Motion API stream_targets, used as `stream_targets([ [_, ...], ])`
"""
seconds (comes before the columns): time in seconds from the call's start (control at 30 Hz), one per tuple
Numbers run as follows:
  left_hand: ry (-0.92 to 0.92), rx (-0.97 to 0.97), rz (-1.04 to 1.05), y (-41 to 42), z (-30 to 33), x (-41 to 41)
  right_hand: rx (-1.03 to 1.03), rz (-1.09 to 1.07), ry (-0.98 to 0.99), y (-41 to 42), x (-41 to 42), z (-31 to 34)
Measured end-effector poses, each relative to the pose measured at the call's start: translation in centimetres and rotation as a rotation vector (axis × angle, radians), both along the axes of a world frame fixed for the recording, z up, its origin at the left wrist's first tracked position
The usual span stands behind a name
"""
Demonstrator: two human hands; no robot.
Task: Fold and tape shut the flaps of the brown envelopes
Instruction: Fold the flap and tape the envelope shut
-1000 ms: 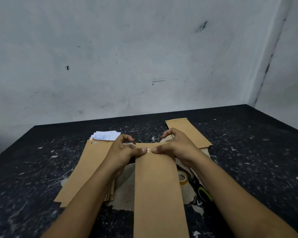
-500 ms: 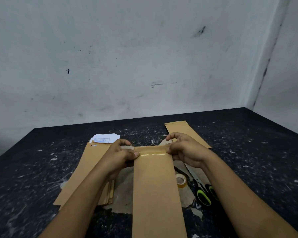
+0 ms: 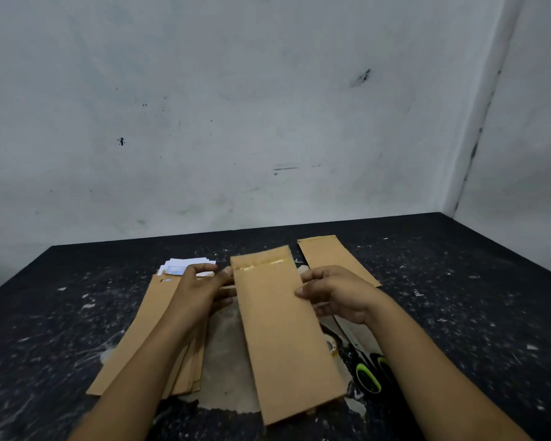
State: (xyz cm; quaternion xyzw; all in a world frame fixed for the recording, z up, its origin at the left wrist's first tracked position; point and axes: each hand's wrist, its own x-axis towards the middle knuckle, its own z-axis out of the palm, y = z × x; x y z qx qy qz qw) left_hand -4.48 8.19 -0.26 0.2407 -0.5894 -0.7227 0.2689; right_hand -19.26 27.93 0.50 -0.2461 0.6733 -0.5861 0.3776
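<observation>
I hold a long brown envelope (image 3: 280, 329) just above the black table (image 3: 465, 313), its far end angled slightly left. A shiny strip of clear tape (image 3: 261, 265) runs across its folded flap at the far end. My left hand (image 3: 201, 288) grips the envelope's left edge near the flap, thumb at the edge and fingers underneath. My right hand (image 3: 341, 294) pinches the right edge, thumb on top. A stack of brown envelopes (image 3: 140, 338) lies to the left, partly under my left arm. Another single brown envelope (image 3: 331, 256) lies flat at the back right.
A small pile of white papers (image 3: 188, 264) sits beyond the stack. A tape roll (image 3: 331, 345) and scissors with green handles (image 3: 368, 375) lie right of the held envelope, partly hidden. A torn brown sheet (image 3: 226, 361) lies underneath. Grey walls close the back and right.
Both hands left the taped flap and slid to the envelope's side edges. The envelope has come up off the table and turned slightly, with the tape strip now uncovered.
</observation>
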Motion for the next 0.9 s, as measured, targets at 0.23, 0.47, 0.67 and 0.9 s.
stream_targets([
  [0.23, -0.178, -0.496, 0.157, -2.3, -0.6, 0.7, -0.018, -0.510, 0.151, 0.2, -9.0, 2.9],
  [0.47, -0.280, -0.887, 0.312, -5.0, -0.7, 1.6, 0.247, -0.665, 0.218, -0.1, -16.6, 0.3],
  [0.67, -0.427, -1.040, 0.334, -6.5, -1.1, 1.8, 0.315, -0.710, 0.286, -1.1, -17.9, -1.1],
  [0.9, -0.512, -1.113, 0.318, -7.0, -1.6, 1.9, 0.465, -0.654, 0.475, -2.1, -17.9, -2.0],
])
